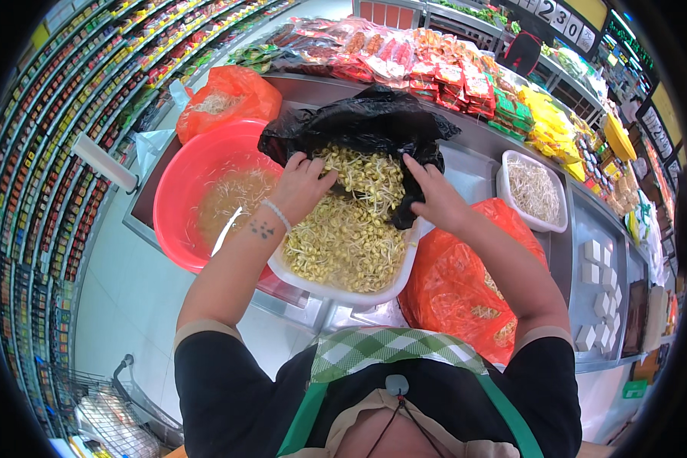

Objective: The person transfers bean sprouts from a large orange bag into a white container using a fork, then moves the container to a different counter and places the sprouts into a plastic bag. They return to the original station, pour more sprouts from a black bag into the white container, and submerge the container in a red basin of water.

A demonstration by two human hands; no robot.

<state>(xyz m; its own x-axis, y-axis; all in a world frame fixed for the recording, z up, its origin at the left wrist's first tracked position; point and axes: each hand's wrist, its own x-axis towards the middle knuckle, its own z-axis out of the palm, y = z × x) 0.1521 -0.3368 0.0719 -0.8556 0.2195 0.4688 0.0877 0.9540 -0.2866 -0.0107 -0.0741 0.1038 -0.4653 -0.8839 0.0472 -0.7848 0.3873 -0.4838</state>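
Note:
A black plastic bag point(366, 117) lies tipped with its mouth towards me. Soybean sprouts point(360, 172) with yellow heads show in its mouth, above more sprouts in a white plastic tub point(372, 298). At the bag's left edge, my left hand point(302, 186) grips the plastic, its thumb against the sprouts. The right edge of the bag is held between the thumb and fingers of my right hand point(439, 194). Cloudy water shows among the sprouts near the tub's front rim.
A red basin point(172, 212) at left holds murky water and loose sprouts. Red plastic bags point(446, 269) point(257, 94) with sprouts lie right and back left. Beyond are a white tub point(501, 183) of pale sprouts, tofu blocks point(591, 273) on a metal tray and packaged foods point(446, 80).

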